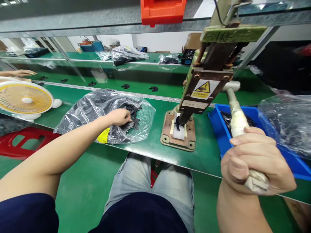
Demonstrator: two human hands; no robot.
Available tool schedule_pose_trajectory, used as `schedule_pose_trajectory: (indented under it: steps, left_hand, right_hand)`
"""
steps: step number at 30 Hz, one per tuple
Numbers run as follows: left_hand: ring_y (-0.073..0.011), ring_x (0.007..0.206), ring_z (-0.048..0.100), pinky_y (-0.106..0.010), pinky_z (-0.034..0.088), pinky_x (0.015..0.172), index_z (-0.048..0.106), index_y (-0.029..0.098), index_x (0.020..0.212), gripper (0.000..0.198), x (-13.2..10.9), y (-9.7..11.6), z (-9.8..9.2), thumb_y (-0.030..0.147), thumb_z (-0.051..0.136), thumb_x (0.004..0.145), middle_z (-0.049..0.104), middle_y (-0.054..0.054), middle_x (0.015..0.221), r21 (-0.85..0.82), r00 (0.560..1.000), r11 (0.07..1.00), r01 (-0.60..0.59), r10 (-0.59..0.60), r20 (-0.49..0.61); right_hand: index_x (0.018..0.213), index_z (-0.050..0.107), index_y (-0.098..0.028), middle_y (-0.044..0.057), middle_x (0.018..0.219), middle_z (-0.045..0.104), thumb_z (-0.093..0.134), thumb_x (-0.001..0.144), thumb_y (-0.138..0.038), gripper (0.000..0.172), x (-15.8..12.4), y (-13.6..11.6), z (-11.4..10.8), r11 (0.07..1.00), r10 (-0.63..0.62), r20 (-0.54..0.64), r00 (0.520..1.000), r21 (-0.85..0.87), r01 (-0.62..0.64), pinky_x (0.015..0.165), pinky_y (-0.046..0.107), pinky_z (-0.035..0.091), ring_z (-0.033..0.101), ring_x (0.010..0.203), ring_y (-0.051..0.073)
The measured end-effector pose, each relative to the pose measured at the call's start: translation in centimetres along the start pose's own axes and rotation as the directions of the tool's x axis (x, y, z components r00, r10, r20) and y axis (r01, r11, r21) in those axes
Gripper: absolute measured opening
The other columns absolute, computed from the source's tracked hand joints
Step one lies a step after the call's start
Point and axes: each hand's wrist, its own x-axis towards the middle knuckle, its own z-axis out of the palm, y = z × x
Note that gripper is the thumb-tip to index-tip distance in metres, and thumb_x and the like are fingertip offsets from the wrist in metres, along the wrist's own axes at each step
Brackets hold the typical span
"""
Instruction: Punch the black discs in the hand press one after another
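My right hand (257, 161) is wrapped round the tape-covered lever handle (238, 119) of a green and brown hand press (209, 74). Under the press's ram, a black curved plastic part (178, 123) sits on a pale block on the base plate (167, 132). On the left, my left hand (120, 117) reaches into the mouth of a clear plastic bag (89, 103) full of similar black parts. Its fingers are pinched together at the loose black parts (133, 124); the fingertips partly hide what they grip.
A blue bin (218, 129) with black parts stands right of the press, beside a plastic bag (289, 123). Several black parts lie along the conveyor (109, 84) behind. A yellow-white fan (26, 98) is at left, near another person's hand (24, 73). An orange bin (163, 11) hangs above.
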Motion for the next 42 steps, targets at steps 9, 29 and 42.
schedule_pose_trajectory:
  steps: [9, 29, 42]
  left_hand:
    - [-0.0346, 0.121, 0.063, -0.041, 0.045, 0.107, 0.067, 0.022, 0.137, 0.080, 0.2, 3.5, 1.0, 0.078, 0.065, 0.079, 0.069, -0.015, 0.126, 0.087, 0.995, 0.991, -0.097, 0.094, 0.040]
    - [-0.0289, 0.101, 0.074, -0.035, 0.054, 0.087, 0.073, 0.022, 0.120, 0.036, 3.1, 9.1, 2.9, 0.031, 0.045, 0.099, 0.079, -0.011, 0.111, 0.112, 0.986, 0.989, -0.101, 0.115, -0.123]
    - [-0.0198, 0.080, 0.066, -0.029, 0.047, 0.073, 0.063, 0.022, 0.122, 0.035, 2.2, 11.9, 1.6, 0.033, 0.070, 0.089, 0.069, -0.002, 0.090, -0.293, 0.930, 0.899, -0.325, 0.249, -0.269]
  right_hand:
    - [0.056, 0.050, -0.023, -0.005, 0.055, 0.060, 0.079, 0.076, -0.033, 0.036, -0.3, 0.1, -0.2, 1.000, 0.003, -0.009, 1.000, 0.015, -0.003, 0.083, 0.056, 0.057, 0.065, 0.061, 0.019]
    - [0.061, 0.051, -0.023, -0.004, 0.058, 0.059, 0.075, 0.086, -0.036, 0.037, 0.1, -1.5, -0.2, 0.996, 0.080, 0.043, 0.996, -0.040, -0.078, 0.088, 0.056, 0.059, 0.066, 0.065, 0.017]
    - [0.063, 0.052, -0.024, -0.005, 0.060, 0.057, 0.072, 0.088, -0.036, 0.035, 0.0, -1.3, -0.1, 0.998, 0.061, 0.040, 0.997, -0.014, -0.061, 0.093, 0.053, 0.058, 0.066, 0.070, 0.014]
